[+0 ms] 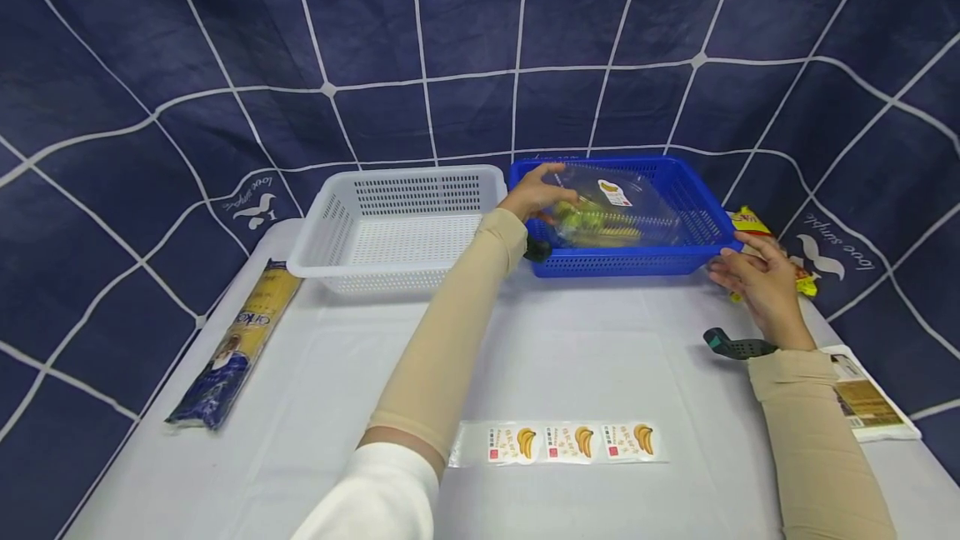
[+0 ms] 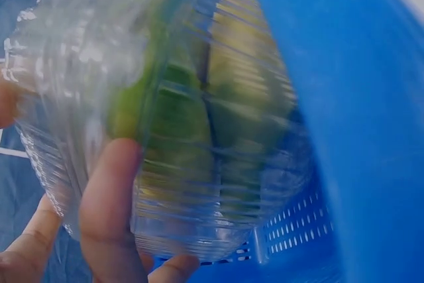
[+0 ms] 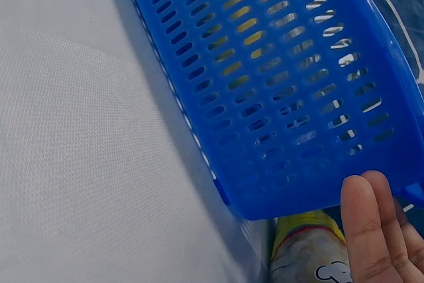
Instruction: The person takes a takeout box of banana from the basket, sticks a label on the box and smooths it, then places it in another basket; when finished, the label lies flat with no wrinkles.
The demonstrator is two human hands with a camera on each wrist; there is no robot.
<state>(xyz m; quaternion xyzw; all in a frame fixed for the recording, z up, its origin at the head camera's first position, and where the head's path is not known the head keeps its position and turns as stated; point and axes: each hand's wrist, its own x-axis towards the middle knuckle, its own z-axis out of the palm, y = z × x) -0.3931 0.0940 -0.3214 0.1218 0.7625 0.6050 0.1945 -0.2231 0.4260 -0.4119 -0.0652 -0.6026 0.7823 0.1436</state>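
My left hand (image 1: 538, 197) grips the left end of a clear plastic clamshell box (image 1: 648, 205) with a banana sticker on its lid. Greenish-yellow bananas (image 2: 172, 130) show through its ribbed wall. The box sits tilted inside the blue basket (image 1: 615, 263), its left end raised. In the left wrist view, a thumb (image 2: 109, 210) presses the box's near side while other fingers reach its edge and underside. My right hand (image 1: 765, 286) touches the right front corner of the basket; in the right wrist view its extended fingers (image 3: 363, 223) lie against the corner, thumb hidden.
A white basket (image 1: 412, 280) stands left of the blue one. A pasta packet (image 1: 240, 340) lies far left, and a banana-sticker strip (image 1: 558, 443) lies in front. Beyond my right hand are a yellow-and-red snack bag (image 1: 750, 222) and a white-and-brown pack (image 1: 870, 398). Dark curtain (image 1: 465, 40) hangs behind.
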